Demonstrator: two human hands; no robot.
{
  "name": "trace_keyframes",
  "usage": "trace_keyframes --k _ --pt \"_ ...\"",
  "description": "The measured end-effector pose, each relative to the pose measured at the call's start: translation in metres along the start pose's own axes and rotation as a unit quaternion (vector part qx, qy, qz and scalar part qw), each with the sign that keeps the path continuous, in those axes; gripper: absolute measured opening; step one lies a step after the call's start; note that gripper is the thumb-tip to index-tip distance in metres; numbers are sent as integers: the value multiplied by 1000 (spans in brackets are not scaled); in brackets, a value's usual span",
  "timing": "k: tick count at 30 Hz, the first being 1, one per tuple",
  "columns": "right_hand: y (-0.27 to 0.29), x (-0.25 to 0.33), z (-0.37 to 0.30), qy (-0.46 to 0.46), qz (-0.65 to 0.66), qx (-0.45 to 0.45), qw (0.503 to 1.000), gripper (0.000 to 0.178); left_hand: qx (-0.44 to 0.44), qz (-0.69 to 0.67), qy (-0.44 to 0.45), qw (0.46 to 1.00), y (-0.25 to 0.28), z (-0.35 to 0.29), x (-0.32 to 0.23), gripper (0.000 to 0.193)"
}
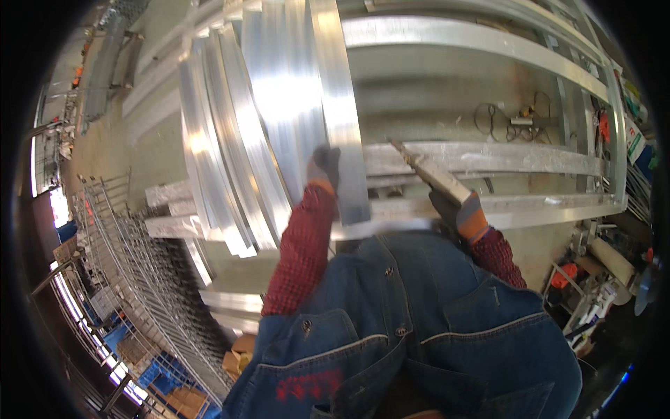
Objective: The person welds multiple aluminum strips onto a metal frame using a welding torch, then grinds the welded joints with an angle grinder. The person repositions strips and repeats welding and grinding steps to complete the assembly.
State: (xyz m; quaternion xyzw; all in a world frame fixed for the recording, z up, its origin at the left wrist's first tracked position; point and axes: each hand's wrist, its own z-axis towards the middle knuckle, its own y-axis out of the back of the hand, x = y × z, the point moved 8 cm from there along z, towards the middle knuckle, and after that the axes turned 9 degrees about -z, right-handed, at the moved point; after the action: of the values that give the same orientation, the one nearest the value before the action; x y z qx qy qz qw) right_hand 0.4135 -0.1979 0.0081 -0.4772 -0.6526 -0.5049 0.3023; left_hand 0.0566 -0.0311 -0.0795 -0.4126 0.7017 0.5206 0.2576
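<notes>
While your left hand (325, 166) is at the long edge of the rightmost metal profile (345, 119), its gloved fingers look curled, but you cannot tell from this view whether they grip that piece or only press against it. Your right hand (457, 213), in a dark and orange glove, is closed around the near end of a narrow tool (440, 178). The tool slants up and to the left from your grasp, its thin tip just over or beside a silvery rail (488, 158); whether the two touch is unclear.

To the left of the profile by your left hand, you have more shiny profiles (237, 133) lying side by side, slightly fanned, with bright glare on the middle ones. They lie across the rails, their near ends pointing toward you. You wear a blue denim jacket (426, 293) with red checked sleeves (303, 234).

Beyond the rails on your right, a small device (528, 121) with a dark cable lies on the pale floor (440, 91). At your left stand wire racks (132, 262), with a cardboard box (243, 347) near your jacket's left side.
</notes>
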Motion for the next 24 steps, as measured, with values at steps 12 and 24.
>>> trace_keyframes --k 12,24 --pt "1 27 5 4 -112 14 994 44 151 -21 174 973 7 -2 -43 59" --pt "-10 19 10 -6 -139 50 989 46 113 -7 184 976 13 2 -38 63"
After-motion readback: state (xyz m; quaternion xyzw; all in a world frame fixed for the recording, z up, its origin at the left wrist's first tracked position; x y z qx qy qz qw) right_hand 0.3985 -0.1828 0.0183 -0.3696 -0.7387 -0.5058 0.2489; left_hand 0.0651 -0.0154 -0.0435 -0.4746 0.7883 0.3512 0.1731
